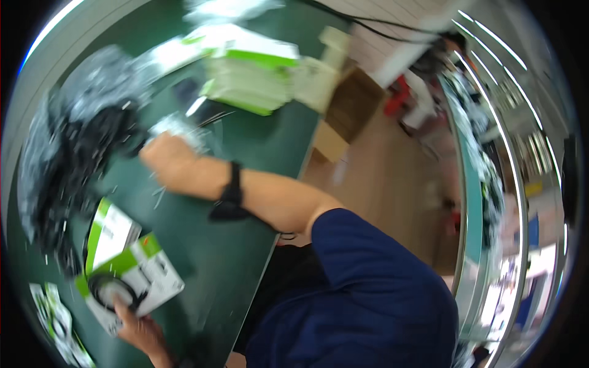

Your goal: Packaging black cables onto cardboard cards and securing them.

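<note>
Cardboard box point(147, 277) gripped by left hand point(140, 332); right hand point(169, 161), openness and hold unclear, beside crumpled plastic point(189, 130).

No lettering can be read: the dark print on the open white-and-green cardboard box point(161, 275) at eight o'clock is blurred, as is any on the white-and-green stacked cardboard packaging point(248, 83) toward eleven.

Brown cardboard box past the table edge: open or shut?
Open: the cardboard box has its pale flaps folded outward, exposing the darker inside. Blur noted; whether anything lies inside, cannot tell.
</note>
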`<state>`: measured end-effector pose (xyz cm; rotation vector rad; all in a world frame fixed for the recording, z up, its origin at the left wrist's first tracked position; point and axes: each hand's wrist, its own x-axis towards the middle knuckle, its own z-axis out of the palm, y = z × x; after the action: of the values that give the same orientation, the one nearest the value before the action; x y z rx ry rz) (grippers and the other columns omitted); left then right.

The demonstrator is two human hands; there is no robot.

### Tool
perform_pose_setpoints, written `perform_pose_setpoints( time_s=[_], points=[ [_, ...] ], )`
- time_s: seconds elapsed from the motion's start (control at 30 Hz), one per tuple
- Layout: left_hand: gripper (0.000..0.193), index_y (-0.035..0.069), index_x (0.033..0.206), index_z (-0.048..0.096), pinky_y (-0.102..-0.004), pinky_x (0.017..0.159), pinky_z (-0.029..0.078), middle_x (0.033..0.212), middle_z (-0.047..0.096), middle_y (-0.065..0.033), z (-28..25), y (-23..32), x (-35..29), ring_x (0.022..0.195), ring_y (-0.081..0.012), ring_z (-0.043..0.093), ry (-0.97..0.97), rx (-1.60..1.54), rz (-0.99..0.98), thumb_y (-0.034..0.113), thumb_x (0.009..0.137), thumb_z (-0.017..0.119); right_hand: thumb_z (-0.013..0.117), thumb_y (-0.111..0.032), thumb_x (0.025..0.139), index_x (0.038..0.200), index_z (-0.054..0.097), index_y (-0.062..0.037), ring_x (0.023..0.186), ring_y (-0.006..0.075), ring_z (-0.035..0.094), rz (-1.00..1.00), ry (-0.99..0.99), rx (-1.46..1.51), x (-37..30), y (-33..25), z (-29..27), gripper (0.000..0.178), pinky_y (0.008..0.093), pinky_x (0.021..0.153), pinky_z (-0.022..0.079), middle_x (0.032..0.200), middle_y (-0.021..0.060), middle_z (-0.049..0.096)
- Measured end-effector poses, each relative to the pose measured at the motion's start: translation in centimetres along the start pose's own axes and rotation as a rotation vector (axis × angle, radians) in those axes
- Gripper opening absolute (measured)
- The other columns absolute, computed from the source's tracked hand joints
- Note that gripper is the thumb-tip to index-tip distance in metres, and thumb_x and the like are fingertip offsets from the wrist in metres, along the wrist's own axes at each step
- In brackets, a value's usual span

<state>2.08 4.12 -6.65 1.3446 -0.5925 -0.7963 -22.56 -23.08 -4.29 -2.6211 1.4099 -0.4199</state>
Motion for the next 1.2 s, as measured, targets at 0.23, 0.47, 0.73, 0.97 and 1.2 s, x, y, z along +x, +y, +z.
perform_pose_setpoints(
  time_s=[0.23,0.47,0.73,0.97,1.2],
  points=[
    [0.06,-0.007,0.144,0.048,-0.0361,0.078,0.06,0.125,0.064,-0.0196,6.4,4.7,-1.4,0.102,-0.0296,0.066,-0.052,0.278,0.118,0.023,0.096,0.07,0.074,-0.014,0.069,0.088,0.077,-0.005,0.103,0.0334,0.063,-0.077,0.136,-0.066,-0.7,-0.8,-0.5,0.022,0.0433,0.079,0.054,0.099,0.0154,0.07],
    [0.067,-0.008,0.143,0.049,-0.0413,0.079,0.061,0.121,0.066,-0.0227,11.1,5.9,-2.4,0.1,-0.0328,0.067,-0.068,0.339,0.304,0.026,0.091,0.074,0.071,-0.013,0.072,0.08,0.07,-0.006,0.088,0.0355,0.07,-0.151,0.228,0.096,0.2,0.7,-0.1,0.011,0.0466,0.07,0.057,0.089,0.0177,0.069],
    [0.06,-0.005,0.151,0.041,-0.0369,0.096,0.053,0.136,0.057,-0.014,8.2,1.0,-0.6,0.118,-0.0236,0.058,-0.12,0.064,0.276,0.014,0.099,0.066,0.071,-0.019,0.079,0.083,0.068,-0.0046,0.086,0.0409,0.067,-0.163,0.45,0.535,0.8,1.2,-1.0,0.015,0.0506,0.077,0.054,0.085,0.0181,0.067],
    [0.042,-0.004,0.134,0.051,-0.0361,0.097,0.052,0.116,0.065,-0.0108,6.8,1.1,-1.3,0.104,-0.0201,0.064,-0.246,0.314,0.193,0.007,0.095,0.061,0.074,-0.011,0.09,0.09,0.074,0.0019,0.068,0.0078,0.062,0.103,0.263,1.014,-0.6,1.0,-5.8,0.013,0.0248,0.063,0.051,0.076,0.0039,0.071],
    [0.044,-0.008,0.134,0.052,-0.0347,0.092,0.056,0.115,0.069,-0.0151,8.0,1.6,-1.8,0.101,-0.0213,0.069,-0.267,0.229,0.365,0.0,0.091,0.06,0.074,-0.011,0.091,0.095,0.074,0.002,0.071,0.0068,0.063,0.156,0.081,1.38,-0.7,1.3,-6.0,0.014,0.022,0.066,0.051,0.084,0.0039,0.073]
  ],
)
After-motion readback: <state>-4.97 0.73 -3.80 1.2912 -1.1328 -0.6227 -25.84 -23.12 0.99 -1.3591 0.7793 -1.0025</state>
